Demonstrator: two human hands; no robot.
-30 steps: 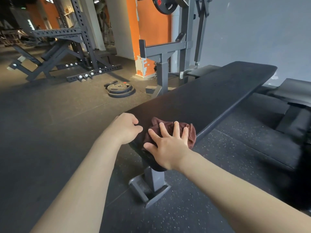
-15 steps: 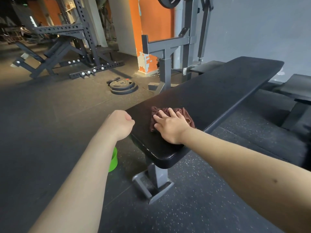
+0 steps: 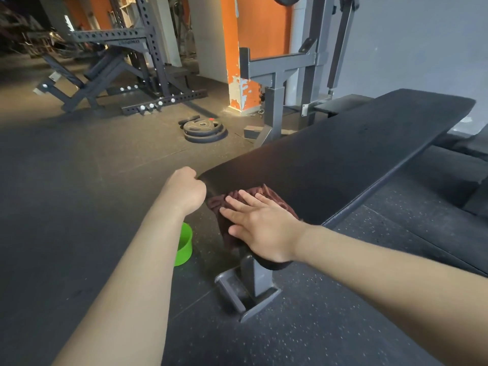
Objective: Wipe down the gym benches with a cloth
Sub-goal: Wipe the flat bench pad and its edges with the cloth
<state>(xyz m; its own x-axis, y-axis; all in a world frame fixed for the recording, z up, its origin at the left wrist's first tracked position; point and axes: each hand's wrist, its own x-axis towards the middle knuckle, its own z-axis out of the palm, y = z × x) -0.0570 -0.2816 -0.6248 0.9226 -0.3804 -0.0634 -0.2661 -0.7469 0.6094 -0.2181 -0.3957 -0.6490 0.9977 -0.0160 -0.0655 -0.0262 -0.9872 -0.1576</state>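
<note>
A long black padded bench [image 3: 343, 154] runs from the near centre toward the far right. A dark maroon cloth [image 3: 266, 193] lies bunched on its near end and partly hangs over the end edge. My right hand [image 3: 260, 229] presses flat on the cloth with the fingers straight and spread. My left hand [image 3: 184, 188] is curled in a fist against the bench's near left corner, and I see nothing held in it.
A green bowl [image 3: 184, 244] sits on the rubber floor under my left forearm. The bench's grey steel foot [image 3: 245, 294] stands below my right hand. Stacked weight plates [image 3: 204, 129] lie on the floor beyond, with a grey rack [image 3: 277, 83] behind the bench and a power rack [image 3: 137, 48] at far left.
My right hand has slid the cloth back toward the bench's near end, so the cloth now drapes over the end edge. My left fist has stayed by the corner.
</note>
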